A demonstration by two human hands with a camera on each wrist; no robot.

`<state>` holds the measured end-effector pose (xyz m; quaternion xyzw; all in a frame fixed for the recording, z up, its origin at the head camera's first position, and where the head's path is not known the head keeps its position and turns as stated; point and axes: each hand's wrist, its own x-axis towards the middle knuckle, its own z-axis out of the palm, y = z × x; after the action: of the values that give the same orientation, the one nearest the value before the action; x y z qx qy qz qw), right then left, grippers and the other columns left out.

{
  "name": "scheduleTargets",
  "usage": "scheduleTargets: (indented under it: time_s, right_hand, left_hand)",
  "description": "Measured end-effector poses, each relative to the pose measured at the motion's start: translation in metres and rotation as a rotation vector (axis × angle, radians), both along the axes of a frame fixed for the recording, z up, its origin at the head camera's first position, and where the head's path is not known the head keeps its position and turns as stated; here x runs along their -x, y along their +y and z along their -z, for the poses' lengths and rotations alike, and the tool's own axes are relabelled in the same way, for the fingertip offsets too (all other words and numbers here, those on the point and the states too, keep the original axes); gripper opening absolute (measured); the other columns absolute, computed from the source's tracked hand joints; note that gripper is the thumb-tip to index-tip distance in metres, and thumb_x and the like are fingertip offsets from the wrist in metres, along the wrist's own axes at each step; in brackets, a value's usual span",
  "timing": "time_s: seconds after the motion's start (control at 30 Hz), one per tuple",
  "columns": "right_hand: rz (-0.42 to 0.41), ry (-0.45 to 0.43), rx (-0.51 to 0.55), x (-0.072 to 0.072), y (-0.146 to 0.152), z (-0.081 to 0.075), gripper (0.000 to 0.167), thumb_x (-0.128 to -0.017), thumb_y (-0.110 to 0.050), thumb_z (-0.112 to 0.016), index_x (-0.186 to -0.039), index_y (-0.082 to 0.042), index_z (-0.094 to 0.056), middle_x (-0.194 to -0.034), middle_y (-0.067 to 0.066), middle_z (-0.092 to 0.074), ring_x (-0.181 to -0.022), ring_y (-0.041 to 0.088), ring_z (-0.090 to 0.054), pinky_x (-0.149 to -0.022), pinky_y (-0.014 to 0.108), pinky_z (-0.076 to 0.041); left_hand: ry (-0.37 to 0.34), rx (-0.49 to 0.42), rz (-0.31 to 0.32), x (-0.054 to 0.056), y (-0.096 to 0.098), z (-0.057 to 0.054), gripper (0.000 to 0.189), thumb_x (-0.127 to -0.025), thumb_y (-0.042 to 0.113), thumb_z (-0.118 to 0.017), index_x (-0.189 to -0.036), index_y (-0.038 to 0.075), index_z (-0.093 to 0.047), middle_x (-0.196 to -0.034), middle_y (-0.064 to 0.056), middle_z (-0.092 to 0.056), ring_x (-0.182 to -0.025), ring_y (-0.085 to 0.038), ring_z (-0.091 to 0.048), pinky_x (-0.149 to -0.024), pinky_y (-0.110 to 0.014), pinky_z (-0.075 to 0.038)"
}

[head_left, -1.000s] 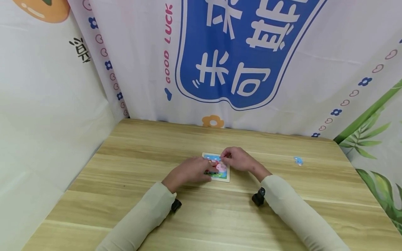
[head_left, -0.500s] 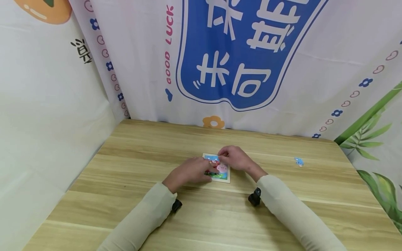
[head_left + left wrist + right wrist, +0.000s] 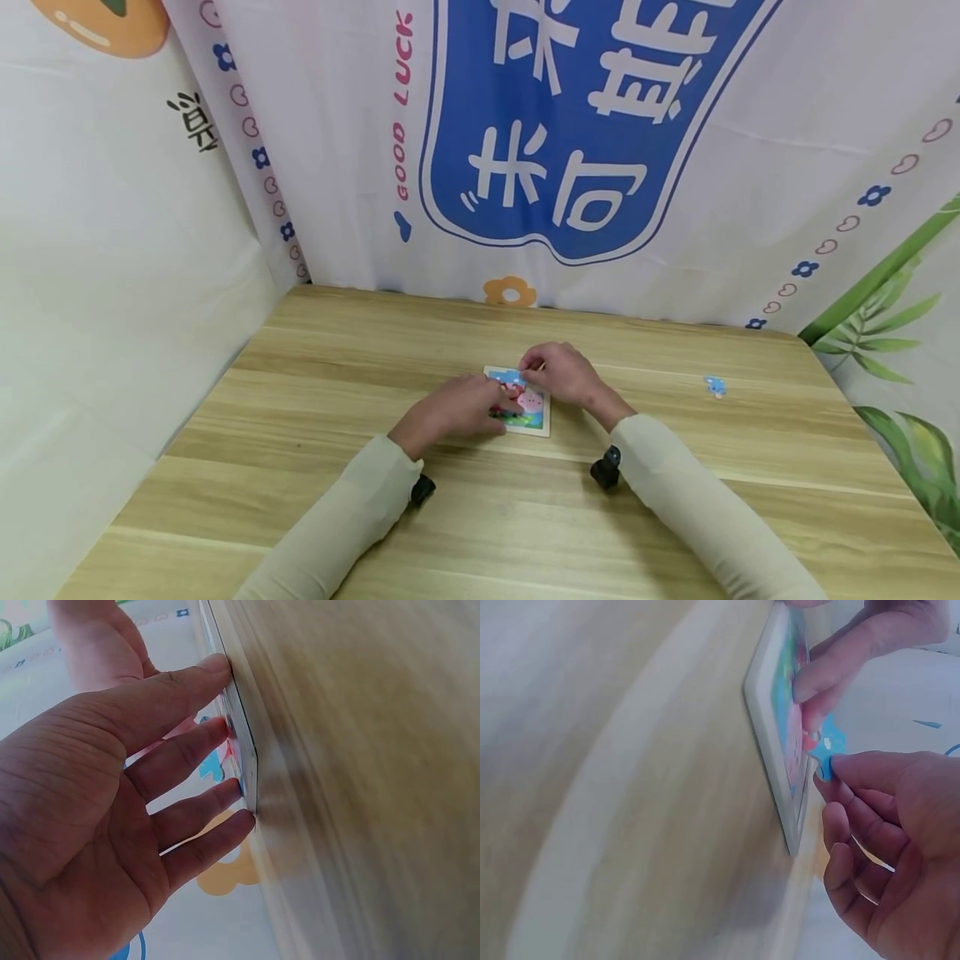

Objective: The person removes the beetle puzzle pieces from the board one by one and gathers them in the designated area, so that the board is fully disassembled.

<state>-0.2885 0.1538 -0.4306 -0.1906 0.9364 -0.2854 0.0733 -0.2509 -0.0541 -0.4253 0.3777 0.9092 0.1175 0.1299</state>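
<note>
A small jigsaw puzzle [image 3: 534, 422] in a pale frame lies flat on the wooden table, with a pink cartoon pig on its picture. My left hand [image 3: 459, 407] rests on its left part with fingers extended; in the left wrist view its thumb and fingertips touch the puzzle. Between thumb and forefinger my right hand [image 3: 566, 374] pinches a blue puzzle piece [image 3: 829, 741]. That piece is tilted up over the puzzle's upper right area, where a bare patch of the frame's bed shows. Fingers hide part of the picture.
A loose blue puzzle piece [image 3: 715, 386] lies to the right on the wooden table [image 3: 480, 533]. Printed white cloth [image 3: 337, 167] hangs along the table's back edge, with more cloth at both sides.
My right hand has shifted slightly left along the puzzle's top edge, taking the pinched piece with it. The left hand stays in place.
</note>
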Motion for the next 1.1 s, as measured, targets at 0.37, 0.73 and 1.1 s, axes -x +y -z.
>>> scheduleTargets:
  time_s: [0.37,0.73,1.1]
  right_hand:
    - [0.009,0.023,0.015,-0.003,0.003,-0.002,0.009,-0.099,-0.017,-0.070,-0.095,-0.016,-0.078,-0.090,-0.007,-0.070,-0.087,0.015,-0.061,-0.082,0.039,-0.049]
    - [0.041,0.002,0.031,-0.004,0.027,-0.017,0.010,-0.101,-0.017,-0.067,-0.097,-0.015,-0.076,-0.096,-0.002,-0.069,-0.090,0.020,-0.059,-0.080,0.038,-0.048]
    - [0.029,0.027,-0.060,-0.005,0.092,-0.032,0.012,-0.101,-0.013,-0.065,-0.096,-0.010,-0.076,-0.094,0.000,-0.071,-0.089,0.021,-0.061,-0.081,0.044,-0.049]
  left_hand:
    - [-0.003,0.008,0.010,-0.001,0.002,0.000,0.041,-0.095,0.028,-0.078,-0.135,0.026,-0.070,-0.149,0.006,-0.053,-0.122,-0.014,-0.059,-0.096,-0.038,-0.050]
    - [-0.030,-0.028,0.005,-0.001,0.006,0.000,0.041,-0.095,0.022,-0.078,-0.134,0.023,-0.070,-0.146,0.003,-0.054,-0.055,-0.010,-0.027,-0.056,-0.026,-0.030]
    - [-0.009,0.015,-0.019,-0.002,0.005,0.001,0.042,-0.095,0.024,-0.078,-0.136,0.023,-0.068,-0.151,0.005,-0.049,-0.078,-0.012,-0.056,-0.068,-0.028,-0.038]
